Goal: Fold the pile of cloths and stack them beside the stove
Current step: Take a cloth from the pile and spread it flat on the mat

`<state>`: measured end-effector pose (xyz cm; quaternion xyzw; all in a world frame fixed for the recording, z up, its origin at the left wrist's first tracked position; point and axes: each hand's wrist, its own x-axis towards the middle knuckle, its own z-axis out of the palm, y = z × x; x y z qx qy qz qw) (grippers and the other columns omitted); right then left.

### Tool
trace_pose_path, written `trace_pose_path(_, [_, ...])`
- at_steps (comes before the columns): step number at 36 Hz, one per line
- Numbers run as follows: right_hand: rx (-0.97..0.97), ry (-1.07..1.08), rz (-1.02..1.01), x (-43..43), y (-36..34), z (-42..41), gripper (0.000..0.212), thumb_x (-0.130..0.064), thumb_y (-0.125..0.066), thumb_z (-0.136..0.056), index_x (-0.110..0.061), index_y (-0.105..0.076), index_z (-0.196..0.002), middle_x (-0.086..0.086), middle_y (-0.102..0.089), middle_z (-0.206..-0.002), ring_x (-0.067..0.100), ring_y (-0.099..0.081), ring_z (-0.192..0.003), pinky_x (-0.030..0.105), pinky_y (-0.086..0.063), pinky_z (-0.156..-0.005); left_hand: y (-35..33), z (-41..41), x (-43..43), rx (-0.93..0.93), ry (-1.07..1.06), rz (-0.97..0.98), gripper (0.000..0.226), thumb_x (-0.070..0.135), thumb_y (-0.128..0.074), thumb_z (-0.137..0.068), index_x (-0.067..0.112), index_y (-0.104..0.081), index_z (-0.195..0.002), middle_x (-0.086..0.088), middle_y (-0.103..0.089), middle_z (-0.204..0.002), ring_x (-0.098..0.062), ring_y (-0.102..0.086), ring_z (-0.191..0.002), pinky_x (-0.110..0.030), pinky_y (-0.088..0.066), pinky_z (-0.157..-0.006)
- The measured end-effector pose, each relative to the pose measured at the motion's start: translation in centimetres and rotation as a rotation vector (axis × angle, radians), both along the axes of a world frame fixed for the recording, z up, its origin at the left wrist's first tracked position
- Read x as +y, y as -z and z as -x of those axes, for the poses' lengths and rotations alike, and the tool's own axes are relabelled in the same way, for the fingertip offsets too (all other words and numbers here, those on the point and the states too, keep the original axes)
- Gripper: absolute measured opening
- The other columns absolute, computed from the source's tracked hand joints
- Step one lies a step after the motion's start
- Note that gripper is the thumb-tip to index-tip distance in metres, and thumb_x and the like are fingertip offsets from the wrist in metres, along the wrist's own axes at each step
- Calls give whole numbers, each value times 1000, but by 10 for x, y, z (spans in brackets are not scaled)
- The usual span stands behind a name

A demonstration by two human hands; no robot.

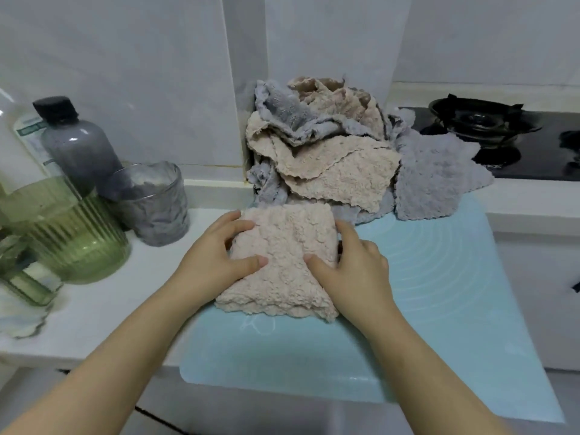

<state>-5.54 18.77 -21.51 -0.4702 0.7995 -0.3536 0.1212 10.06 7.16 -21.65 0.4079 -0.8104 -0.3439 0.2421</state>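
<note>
A folded pinkish-beige cloth (282,262) lies on a pale blue mat (439,293), held from both sides. The left hand (210,262) grips its left edge, thumb laid on top and fingers curled at the far left corner. The right hand (354,271) grips the right edge the same way, thumb on top and fingers wrapped round the side. Just behind the cloth, against the wall, sits the pile of cloths (329,158), beige and grey pieces crumpled together, one grey piece spread flat towards the black stove (502,136) on the right. The mat overhangs the front of a white counter (125,309). On the left stand a dark-capped grey bottle (78,146), a ribbed green glass (78,243) and a grey tumbler (153,202). White tiles (157,73) cover the wall.
</note>
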Motion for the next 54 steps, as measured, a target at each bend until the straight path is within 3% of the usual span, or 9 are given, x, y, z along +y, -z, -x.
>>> trace_pose_path(5, [-60,42,-106,-2,-6,1,59,-37,-62,-83,-25,-41,-137,3,-59,-115,23,-46,-113,32,-32,-96,-17,2,4,-69,-51,-162,61,19,-80,-69,21,-56,-124,5,-34,-145,-11,-39,-126,-21,-30,-102])
trace_pose_path(10, [-506,95,-110,7,-39,-5,50,-18,-68,-81,-20,-50,-127,-4,-61,-110,18,-58,-106,38,-47,-94,-48,8,16,-70,-173,-299,47,13,-80,-69,30,-59,-107,2,-56,-109,-15,-50,-87,-24,-40,-68])
trace_pose_path(17, [-900,224,59,26,-83,26,39,-8,-61,-85,-20,-45,-119,5,-58,-101,21,-64,-90,41,-55,-83,-98,48,27,281,-120,-634,40,-7,-71,-73,24,-63,-96,8,-51,-98,-10,-50,-100,-28,-46,-80])
trace_pose_path(21, [-1104,331,162,51,-98,66,35,-6,-62,-85,-20,-49,-115,12,-65,-104,24,-68,-82,36,-57,-71,-121,97,43,387,-63,-796,50,-12,-65,-76,20,-56,-114,1,-53,-107,-3,-53,-91,-19,-50,-60])
trace_pose_path(27, [-1659,271,250,115,-107,133,25,-13,-54,-79,2,-74,-81,19,-72,-84,26,-71,-67,31,-57,-54,-138,185,91,404,73,-955,89,-5,-68,-77,26,-21,-145,5,-37,-141,-17,-54,-107,-30,-54,-75])
trace_pose_path(32, [-1589,420,299,173,-100,212,43,-10,-56,-83,0,-56,-125,20,-63,-121,33,-60,-108,42,-52,-78,-137,275,136,317,170,-1028,84,-4,-64,-81,36,-24,-142,-13,-49,-130,-27,-63,-84,-39,-55,-68])
trace_pose_path(41, [-1299,409,394,299,-122,374,74,-6,-58,-89,-35,-19,-144,2,-65,-100,26,-68,-89,38,-56,-64,-144,450,255,224,283,-923,24,3,-47,-94,20,-55,-109,0,-53,-85,-9,-58,-56,-9,-39,-35])
trace_pose_path(50, [-1208,486,468,352,-133,507,59,7,-55,-86,-29,-40,-131,15,-64,-109,28,-66,-87,37,-54,-69,-145,588,307,192,315,-1052,19,-1,-57,-87,12,-65,-98,-11,-67,-93,-18,-63,-76,-21,-54,-61])
trace_pose_path(54, [-1173,509,463,356,-132,569,51,4,-54,-88,-29,-44,-125,13,-62,-111,28,-65,-89,35,-53,-64,-147,651,310,201,325,-1077,20,-4,-56,-87,13,-64,-95,-8,-66,-82,-10,-66,-54,-17,-50,-45])
